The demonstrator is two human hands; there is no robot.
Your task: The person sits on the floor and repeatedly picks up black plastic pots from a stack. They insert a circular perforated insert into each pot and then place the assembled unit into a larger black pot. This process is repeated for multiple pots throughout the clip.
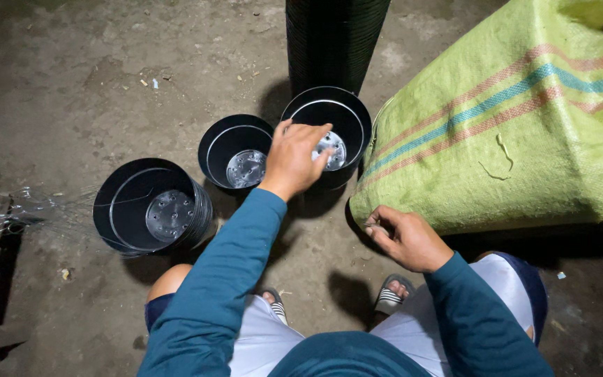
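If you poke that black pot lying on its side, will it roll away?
Probably, a little. The tipped black round plastic pot stack lies on its curved wall on the rough concrete floor, so a push would likely roll it, perhaps in a curve since pots usually taper. It looks thin-walled, so likely light. The left hand reaches over an upright black pot, which seems steadier.

The person sits low, with both knees bent and spread apart. The left arm, in a teal long sleeve, reaches forward toward 12 o'clock and is almost straight. The left hand [294,159] is seen from the back, the wrist bent a little, the fingers curled downward and the thumb pointing toward 1 o'clock. The right arm is bent at the elbow and stays closer to the body. The right hand [406,237] is loosely closed, its fingers curled inward and pointing toward 10 o'clock.
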